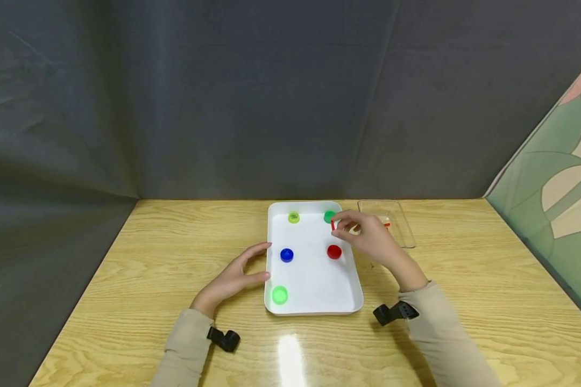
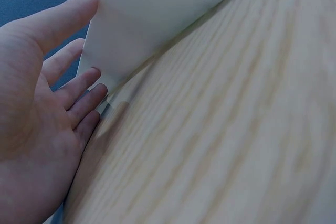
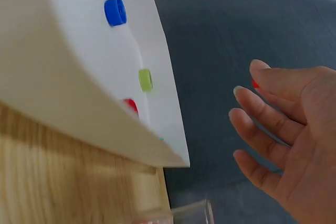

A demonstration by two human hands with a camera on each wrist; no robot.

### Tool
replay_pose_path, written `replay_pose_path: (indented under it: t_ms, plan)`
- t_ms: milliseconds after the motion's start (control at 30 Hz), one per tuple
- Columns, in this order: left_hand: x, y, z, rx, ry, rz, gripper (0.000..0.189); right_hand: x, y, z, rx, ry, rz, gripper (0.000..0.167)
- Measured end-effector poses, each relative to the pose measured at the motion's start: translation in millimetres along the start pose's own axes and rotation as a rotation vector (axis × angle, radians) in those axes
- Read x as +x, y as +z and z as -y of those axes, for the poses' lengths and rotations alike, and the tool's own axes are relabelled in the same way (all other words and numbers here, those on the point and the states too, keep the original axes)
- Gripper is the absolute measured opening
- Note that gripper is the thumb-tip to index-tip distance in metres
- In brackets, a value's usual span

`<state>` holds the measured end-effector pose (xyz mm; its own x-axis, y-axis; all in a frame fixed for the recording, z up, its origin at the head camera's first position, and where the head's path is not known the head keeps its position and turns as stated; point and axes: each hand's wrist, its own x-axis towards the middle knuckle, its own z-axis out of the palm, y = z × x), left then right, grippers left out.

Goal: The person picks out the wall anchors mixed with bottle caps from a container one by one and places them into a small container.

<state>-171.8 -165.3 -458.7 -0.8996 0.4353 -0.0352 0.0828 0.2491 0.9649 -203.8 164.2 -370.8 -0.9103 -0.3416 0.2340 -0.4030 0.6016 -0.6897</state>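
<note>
A small red stick [image 1: 333,226] is pinched between the thumb and fingers of my right hand [image 1: 372,236], above the right side of a white tray [image 1: 314,312]. In the right wrist view only a bit of the red stick [image 3: 255,84] shows past the thumb. My left hand [image 1: 232,277] touches the tray's left wall with loosely extended fingers; the left wrist view shows the fingertips against that wall. Inside the tray lie a blue cap [image 1: 287,255], a red cap [image 1: 334,251], a green cap [image 1: 328,216], a yellow-green cap [image 1: 293,217] and a light green cap [image 1: 279,295].
Behind my right hand stands a clear shallow box [image 1: 408,231] with red pieces [image 1: 387,225] in it, partly hidden. The wooden table [image 1: 145,279] ends at a dark curtain [image 1: 252,107] at the back. A patterned cloth [image 1: 561,204] hangs on the right.
</note>
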Motion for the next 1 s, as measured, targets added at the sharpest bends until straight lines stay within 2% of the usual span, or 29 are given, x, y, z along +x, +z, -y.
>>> replay_pose_path:
  t_ms: [233, 467, 700, 1000]
  plan:
    - [-0.3, -0.7, -0.7, 0.006, -0.005, -0.004, 0.07, -7.7, -12, -14, 0.008, 0.044, -0.118, 0.027]
    - [-0.4, -0.8, -1.7, -0.007, -0.005, 0.003, 0.07, -15.3, -23, -25, -0.07, 0.106, -0.229, 0.028]
    - [0.7, 1.2, -0.3, -0.002, -0.008, 0.004, 0.07, -27.5, -31, -38, -0.074, 0.197, -0.248, 0.032]
    - [-0.6, 0.5, -2.9, 0.01, -0.018, -0.005, 0.07, -28.7, -29, -51, -0.125, 0.188, -0.305, 0.031]
